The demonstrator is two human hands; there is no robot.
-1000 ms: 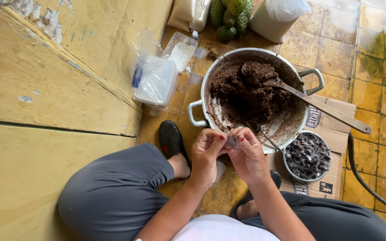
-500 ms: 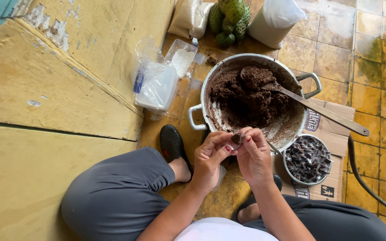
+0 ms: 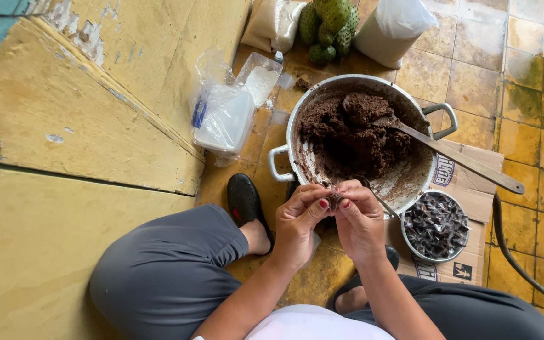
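Observation:
My left hand (image 3: 298,221) and my right hand (image 3: 359,217) meet fingertip to fingertip at the near rim of a big metal pot (image 3: 297,113). Together they pinch a small dark wrapped piece (image 3: 334,200). The pot holds a dark brown paste (image 3: 354,132) with a long wooden spoon (image 3: 467,161) resting in it, its handle pointing right. A thin metal spoon (image 3: 382,203) leans on the rim by my right hand. To the right, a small metal bowl (image 3: 436,226) is filled with several dark wrapped pieces.
A clear plastic bag of wrappers (image 3: 225,119) leans on the yellow wall at left. Green fruit (image 3: 328,25) and white sacks (image 3: 393,26) stand at the back. Cardboard (image 3: 470,264) lies under pot and bowl. A hose (image 3: 517,258) runs along the tiled floor at right.
Both hands have stayed together at the pot's rim, fingers working the small piece and closing tighter around it. The view has shifted slightly; pot and spoons have not moved.

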